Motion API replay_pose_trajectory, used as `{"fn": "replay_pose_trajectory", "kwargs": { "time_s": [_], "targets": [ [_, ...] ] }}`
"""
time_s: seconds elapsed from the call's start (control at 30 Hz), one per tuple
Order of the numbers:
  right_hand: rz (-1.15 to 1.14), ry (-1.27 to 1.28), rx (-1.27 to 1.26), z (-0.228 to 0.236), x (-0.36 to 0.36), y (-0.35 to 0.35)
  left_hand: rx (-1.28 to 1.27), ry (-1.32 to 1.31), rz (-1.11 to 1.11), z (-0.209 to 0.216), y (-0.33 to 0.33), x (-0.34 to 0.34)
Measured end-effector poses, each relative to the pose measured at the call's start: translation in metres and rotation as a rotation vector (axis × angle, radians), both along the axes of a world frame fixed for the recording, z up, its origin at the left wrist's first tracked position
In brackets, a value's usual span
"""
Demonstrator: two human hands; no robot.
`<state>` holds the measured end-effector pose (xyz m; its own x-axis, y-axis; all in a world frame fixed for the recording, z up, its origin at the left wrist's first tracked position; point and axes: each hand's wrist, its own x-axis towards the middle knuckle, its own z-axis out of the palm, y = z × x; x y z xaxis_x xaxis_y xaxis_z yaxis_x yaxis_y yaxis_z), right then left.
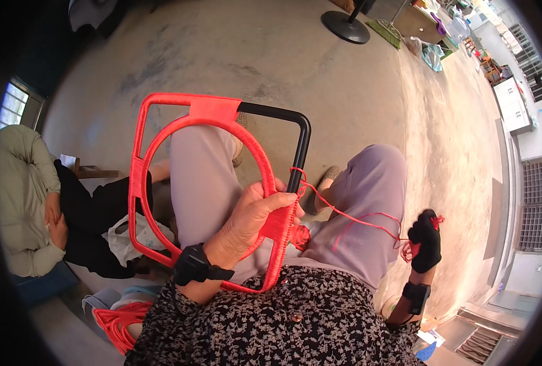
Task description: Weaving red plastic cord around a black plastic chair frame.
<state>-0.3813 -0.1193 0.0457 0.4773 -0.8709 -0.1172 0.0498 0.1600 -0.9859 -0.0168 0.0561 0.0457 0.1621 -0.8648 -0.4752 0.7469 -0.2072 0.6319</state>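
Note:
My left hand [256, 213] grips a square frame [138, 201] with a ring inside it, held above my lap. Red cord is wound round the ring and most of the frame. The top right corner and upper right side are bare black tube [308, 131]. A loop of red cord [350, 215] circles the tube just above my left thumb and runs across my right thigh. Out to the right, my right hand [426, 241], in a black glove, is closed on the cord, with loose strands hanging beside it. A small red bundle [299, 236] shows under the left hand.
A seated person [24, 201] with folded hands is close at left, a white bag [140, 238] beside them. More red-wound pieces [121, 323] lie at lower left. Farther off stand a round black base [345, 27], a green broom [385, 32] and a white cabinet [512, 105].

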Motion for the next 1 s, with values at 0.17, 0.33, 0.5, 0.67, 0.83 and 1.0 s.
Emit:
{"fn": "replay_pose_trajectory", "kwargs": {
  "time_s": [0.17,0.33,0.5,0.67,0.83,1.0],
  "targets": [
    [0.229,0.305,-0.202,0.023,0.165,0.025,0.004,-0.011,-0.043,0.001,-0.004,-0.002],
    [0.404,0.358,-0.233,0.015,0.23,0.039,0.008,0.046,0.014,-0.007,-0.003,-0.003],
    [0.345,0.341,-0.817,0.02,0.219,0.045,0.044,0.082,0.011,0.003,-0.006,-0.001],
    [0.542,0.288,-0.617,0.018,0.202,0.06,-0.015,0.021,0.06,-0.016,-0.004,-0.005],
    [0.398,0.394,-0.539,0.019,0.217,0.055,0.01,0.026,0.05,-0.008,-0.005,-0.005],
    [0.558,0.397,-0.721,0.016,0.219,0.043,0.014,0.028,0.048,-0.008,-0.004,-0.004]
  ]
}}
